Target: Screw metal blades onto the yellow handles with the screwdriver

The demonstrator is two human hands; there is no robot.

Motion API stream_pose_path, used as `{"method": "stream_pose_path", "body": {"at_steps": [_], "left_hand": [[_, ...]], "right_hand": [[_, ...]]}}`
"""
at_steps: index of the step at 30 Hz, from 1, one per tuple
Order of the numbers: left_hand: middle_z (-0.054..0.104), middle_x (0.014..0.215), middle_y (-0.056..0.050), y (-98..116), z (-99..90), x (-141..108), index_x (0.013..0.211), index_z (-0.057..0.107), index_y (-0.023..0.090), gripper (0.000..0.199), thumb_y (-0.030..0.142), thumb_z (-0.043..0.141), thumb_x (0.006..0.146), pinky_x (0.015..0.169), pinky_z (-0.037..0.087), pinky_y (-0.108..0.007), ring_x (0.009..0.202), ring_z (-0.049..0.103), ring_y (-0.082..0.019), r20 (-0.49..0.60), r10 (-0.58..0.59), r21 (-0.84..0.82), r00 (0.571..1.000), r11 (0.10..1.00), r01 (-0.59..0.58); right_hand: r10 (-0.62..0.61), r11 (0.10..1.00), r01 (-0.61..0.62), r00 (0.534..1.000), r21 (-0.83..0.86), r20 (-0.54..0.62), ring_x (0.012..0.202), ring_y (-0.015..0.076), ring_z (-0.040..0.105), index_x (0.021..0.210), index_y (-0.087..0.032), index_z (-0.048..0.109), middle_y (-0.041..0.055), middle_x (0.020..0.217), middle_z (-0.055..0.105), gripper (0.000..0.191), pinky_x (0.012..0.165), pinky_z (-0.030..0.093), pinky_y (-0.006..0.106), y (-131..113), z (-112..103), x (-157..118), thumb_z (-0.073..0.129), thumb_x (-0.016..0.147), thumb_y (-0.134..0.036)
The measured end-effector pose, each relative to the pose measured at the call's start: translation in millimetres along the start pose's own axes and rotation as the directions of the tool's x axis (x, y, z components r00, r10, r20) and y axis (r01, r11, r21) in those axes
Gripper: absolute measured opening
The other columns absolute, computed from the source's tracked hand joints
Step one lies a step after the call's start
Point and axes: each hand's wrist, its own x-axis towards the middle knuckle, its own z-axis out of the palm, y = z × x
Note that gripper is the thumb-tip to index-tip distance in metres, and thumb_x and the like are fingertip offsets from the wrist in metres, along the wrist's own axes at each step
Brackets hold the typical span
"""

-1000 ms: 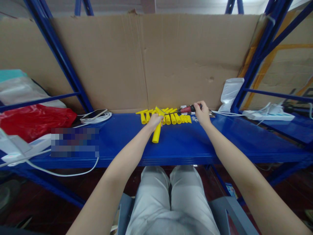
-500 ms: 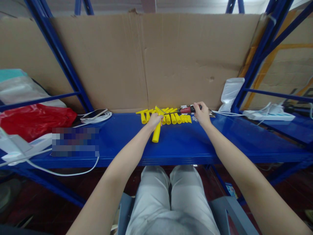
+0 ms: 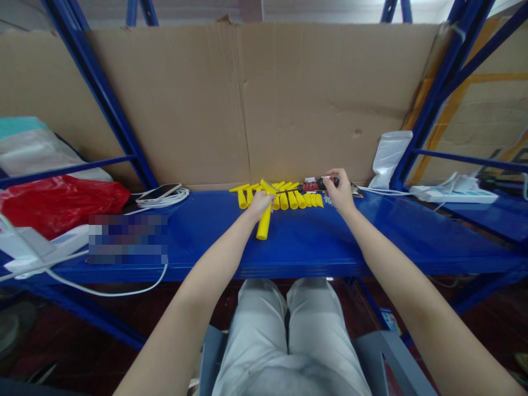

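My left hand [image 3: 261, 203] is closed round a yellow tool-like piece [image 3: 264, 224], whose round handle points toward me. My right hand [image 3: 339, 190] grips the end of a red and black screwdriver [image 3: 314, 185]. The screwdriver lies level, its thin shaft reaching left to the head of the held yellow piece; the exact contact at the tip is too small to make out. Behind and beside my left hand, several similar yellow pieces [image 3: 293, 201] lie in a row, with smaller yellow parts [image 3: 315, 200] at the row's right end.
The blue shelf [image 3: 313, 236] backs onto a cardboard sheet [image 3: 165, 104]. At left are a red bag [image 3: 61, 201], a phone with coiled white cable [image 3: 165, 197] and a white power strip [image 3: 66, 242]. A white pouch [image 3: 390, 159] and another power strip [image 3: 454, 193] are at right.
My right hand's fingers have shifted and turned on the screwdriver handle, and the screwdriver has moved slightly left. My left hand and the yellow piece have stayed in place.
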Motion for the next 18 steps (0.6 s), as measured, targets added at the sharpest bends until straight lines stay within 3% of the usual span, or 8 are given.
{"method": "stream_pose_path", "body": {"at_steps": [8,12,18], "left_hand": [[0.045,0.041,0.003,2,2.1,-3,0.053,0.046,0.019,0.025,0.005,0.052,0.073,0.043,0.037,-0.021,0.034,0.043,-0.009,0.004,0.000,-0.002,1.000,1.000,0.000],[0.044,0.040,0.004,6,4.2,-9,0.050,0.044,0.019,0.028,0.004,0.052,0.073,0.044,0.037,-0.022,0.034,0.043,-0.009,0.007,-0.007,0.044,1.000,0.999,0.006],[0.044,0.041,0.003,8,4.6,-11,0.049,0.045,0.019,0.030,0.003,0.051,0.075,0.044,0.038,-0.023,0.035,0.044,-0.010,-0.017,0.005,0.057,1.000,0.998,-0.004]], "right_hand": [[0.082,0.994,-0.088,0.993,-0.059,-0.085,0.073,0.0167,0.055,0.077,-0.022,0.051,-0.0005,0.071,0.056,0.041,0.073,0.046,0.032,-2,-1,2,0.051,0.085,-0.062],[0.136,0.991,-0.137,0.982,-0.003,-0.130,0.069,0.0148,0.053,0.077,-0.022,0.051,-0.0018,0.070,0.055,0.039,0.069,0.046,0.030,1,-2,6,0.061,0.079,-0.060],[0.228,0.965,-0.226,0.974,0.131,-0.004,0.054,0.0129,0.048,0.077,-0.023,0.051,-0.0046,0.060,0.047,0.037,0.051,0.039,0.026,4,0,6,0.063,0.078,-0.058]]}}
